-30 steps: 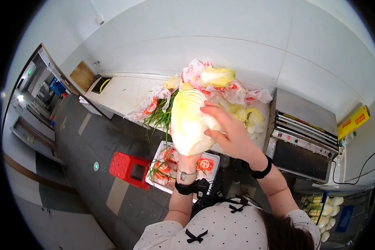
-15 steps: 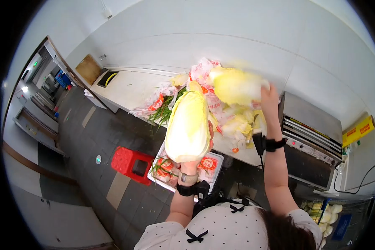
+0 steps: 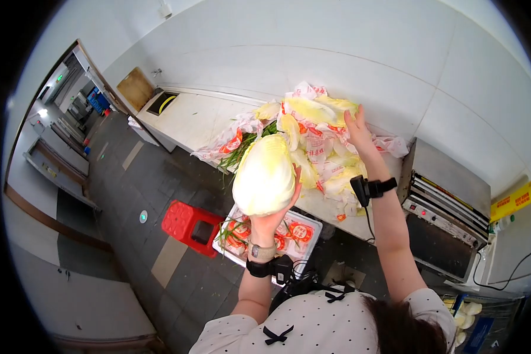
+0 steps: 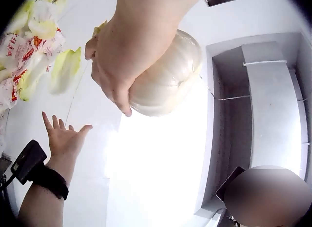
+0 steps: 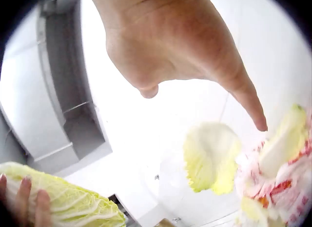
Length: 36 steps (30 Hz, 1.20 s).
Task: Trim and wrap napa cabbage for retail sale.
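Observation:
The left hand (image 3: 271, 222) holds a large Chinese cabbage (image 3: 264, 177) from below, above a white crate; its fingers curl round the cabbage (image 4: 170, 80) in the left wrist view. Over at the right, the right hand (image 3: 361, 137) has its fingers spread and holds nothing. A pale yellow leaf (image 3: 338, 106) lies beyond its fingertips, over the heap; in the right wrist view this leaf (image 5: 212, 156) is apart from the right hand (image 5: 170, 46). Loose leaves (image 3: 307, 111) and red-printed plastic bags (image 3: 320, 147) cover the counter's middle.
Green stalks (image 3: 251, 144) lie left of the leaves. A sealing machine (image 3: 448, 194) stands at the right end of the counter (image 3: 200, 115). Below are a red stool (image 3: 186, 221) and the white crate (image 3: 315, 236) with red-printed packs. A cable hangs from the right wrist camera.
The right hand moved from the cabbage to the right, carrying a leaf, and has let it go over the heap. The left hand still holds the cabbage.

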### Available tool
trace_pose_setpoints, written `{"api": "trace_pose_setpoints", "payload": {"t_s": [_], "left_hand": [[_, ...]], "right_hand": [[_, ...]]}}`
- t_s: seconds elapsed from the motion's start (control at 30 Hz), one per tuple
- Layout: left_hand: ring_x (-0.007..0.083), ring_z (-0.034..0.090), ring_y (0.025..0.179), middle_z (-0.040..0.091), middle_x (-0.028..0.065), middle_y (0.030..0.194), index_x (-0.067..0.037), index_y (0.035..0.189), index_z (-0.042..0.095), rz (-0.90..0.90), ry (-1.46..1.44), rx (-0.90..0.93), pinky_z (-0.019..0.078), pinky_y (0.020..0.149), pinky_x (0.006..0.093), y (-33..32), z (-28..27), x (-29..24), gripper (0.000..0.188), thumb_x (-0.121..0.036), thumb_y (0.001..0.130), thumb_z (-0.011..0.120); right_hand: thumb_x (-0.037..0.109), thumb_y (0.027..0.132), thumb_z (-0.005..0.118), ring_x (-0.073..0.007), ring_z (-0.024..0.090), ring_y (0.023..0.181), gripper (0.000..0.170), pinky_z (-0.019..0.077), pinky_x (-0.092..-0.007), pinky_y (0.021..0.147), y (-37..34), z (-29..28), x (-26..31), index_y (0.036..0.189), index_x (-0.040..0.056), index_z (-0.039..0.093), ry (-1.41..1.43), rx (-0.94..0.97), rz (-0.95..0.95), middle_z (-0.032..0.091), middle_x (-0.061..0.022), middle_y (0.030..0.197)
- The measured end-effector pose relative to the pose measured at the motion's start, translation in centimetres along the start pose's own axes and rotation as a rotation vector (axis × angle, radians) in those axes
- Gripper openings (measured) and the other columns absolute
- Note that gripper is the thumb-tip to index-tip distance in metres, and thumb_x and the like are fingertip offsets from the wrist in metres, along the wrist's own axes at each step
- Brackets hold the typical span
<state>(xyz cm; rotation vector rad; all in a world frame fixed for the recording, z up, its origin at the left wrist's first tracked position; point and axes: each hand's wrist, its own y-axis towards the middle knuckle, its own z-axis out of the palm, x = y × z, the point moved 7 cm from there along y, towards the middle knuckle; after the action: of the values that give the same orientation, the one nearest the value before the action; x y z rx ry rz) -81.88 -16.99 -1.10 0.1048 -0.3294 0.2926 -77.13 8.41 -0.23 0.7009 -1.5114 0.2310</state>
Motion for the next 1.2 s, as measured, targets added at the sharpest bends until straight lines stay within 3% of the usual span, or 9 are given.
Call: {"api": "trace_pose_setpoints", "payload": {"t_s": [0.1, 0.27, 0.47, 0.57, 0.67, 0.77, 0.9, 0.97, 1.2], "left_hand": [[0.0357, 0.024, 0.13, 0.032, 0.0114, 0.14, -0.014, 0.134, 0.036, 0.069, 0.19, 0.019, 0.0188, 0.104, 0.0575, 0.7, 0.1, -0.2, 0.06, -0.048, 0.086, 0.043], [0.0356, 0.022, 0.132, 0.028, 0.0147, 0.141, -0.011, 0.137, 0.028, 0.166, 0.409, 0.02, 0.0149, 0.107, 0.0541, 1.7, -1.4, -0.9, 0.06, -0.046, 0.089, 0.036], [0.0291, 0.04, 0.122, 0.042, 0.0081, 0.133, -0.015, 0.135, 0.033, 0.31, 0.681, 0.116, 0.0348, 0.1, 0.0474, 1.4, 0.3, 1.9, 0.065, -0.056, 0.085, 0.037], [0.0277, 0.041, 0.121, 0.041, 0.0111, 0.133, -0.012, 0.135, 0.033, 0.449, 0.905, 0.185, 0.0386, 0.097, 0.0447, 1.5, 0.3, 1.6, 0.065, -0.056, 0.087, 0.036], [0.0262, 0.042, 0.121, 0.038, 0.0165, 0.135, -0.009, 0.136, 0.03, 0.487, 1.241, 0.021, 0.0406, 0.095, 0.041, 1.9, -0.9, -0.5, 0.069, -0.057, 0.087, 0.036], [0.0254, 0.041, 0.122, 0.037, 0.0195, 0.135, -0.006, 0.139, 0.021, 0.617, 1.766, 0.009, 0.0391, 0.096, 0.0394, 1.3, 2.3, 1.5, 0.073, -0.056, 0.088, 0.038], [0.0254, 0.039, 0.123, 0.036, 0.0166, 0.135, -0.004, 0.14, 0.008, 0.317, 1.365, 0.221, 0.0327, 0.1, 0.0379, -0.8, 4.4, 6.3, 0.094, -0.054, 0.079, 0.058], [0.0255, 0.037, 0.124, 0.035, 0.0152, 0.136, -0.004, 0.14, 0.01, 0.365, 1.493, 0.206, 0.0324, 0.1, 0.039, -1.1, 3.8, 7.7, 0.097, -0.052, 0.075, 0.064], [0.0279, 0.04, 0.121, 0.04, 0.0113, 0.132, -0.006, 0.135, 0.026, 0.335, 1.137, 0.057, 0.0362, 0.1, 0.0436, -1.2, 0.1, 8.2, 0.084, -0.044, 0.073, 0.067]], "right_hand": [[0.044, 0.09, 0.046, -0.0301, 0.02, 0.132, 0.076, 0.0202, -0.0352, 0.106, -4.6, 2.5, 0.4, 0.138, -0.0055, 0.012, -0.056, 0.184, -0.18, 0.016, -0.022, 0.143], [0.062, 0.087, 0.029, -0.0243, 0.023, 0.132, 0.075, 0.0253, -0.0464, 0.103, -16.7, 7.7, 1.8, 0.142, 0.0125, 0.013, 0.534, 0.529, 0.337, 0.02, -0.01, 0.145], [0.069, 0.082, 0.026, -0.0249, 0.02, 0.133, 0.081, 0.0247, -0.0525, 0.102, -19.5, 7.0, 4.5, 0.143, 0.0187, 0.005, 0.829, 0.595, 0.501, 0.018, -0.0086, 0.145], [0.066, 0.083, 0.032, -0.0257, 0.025, 0.131, 0.08, 0.0278, -0.0532, 0.101, -19.9, 5.6, 6.0, 0.142, 0.0177, 0.007, 0.892, 0.594, 0.436, 0.018, -0.0077, 0.146], [0.058, 0.083, 0.046, -0.0258, 0.031, 0.128, 0.081, 0.0309, -0.0533, 0.1, -19.9, 4.1, 7.1, 0.141, 0.0143, 0.011, 1.019, 0.509, 0.352, 0.022, -0.0085, 0.144], [0.03, 0.076, 0.07, -0.0277, 0.035, 0.125, 0.087, 0.034, -0.0474, 0.099, -19.3, 1.7, 8.4, 0.14, 0.0121, 0.013, 1.125, 0.265, 0.208, 0.029, -0.011, 0.138], [0.017, 0.065, 0.075, -0.0307, 0.035, 0.124, 0.091, 0.0336, -0.0437, 0.1, -18.7, -1.7, 11.5, 0.137, 0.0099, 0.021, 0.361, 0.136, -0.32, 0.034, -0.0155, 0.133], [0.014, 0.06, 0.077, -0.0332, 0.035, 0.124, 0.092, 0.0332, -0.0429, 0.099, -19.3, -2.3, 11.7, 0.136, 0.0087, 0.025, -0.036, 0.113, -0.43, 0.034, -0.0185, 0.132], [0.018, 0.062, 0.076, -0.0351, 0.035, 0.122, 0.087, 0.032, -0.0416, 0.1, -21.2, -3.5, 16.0, 0.133, 0.0021, 0.029, -0.22, 0.058, -0.501, 0.035, -0.0206, 0.132]]}}
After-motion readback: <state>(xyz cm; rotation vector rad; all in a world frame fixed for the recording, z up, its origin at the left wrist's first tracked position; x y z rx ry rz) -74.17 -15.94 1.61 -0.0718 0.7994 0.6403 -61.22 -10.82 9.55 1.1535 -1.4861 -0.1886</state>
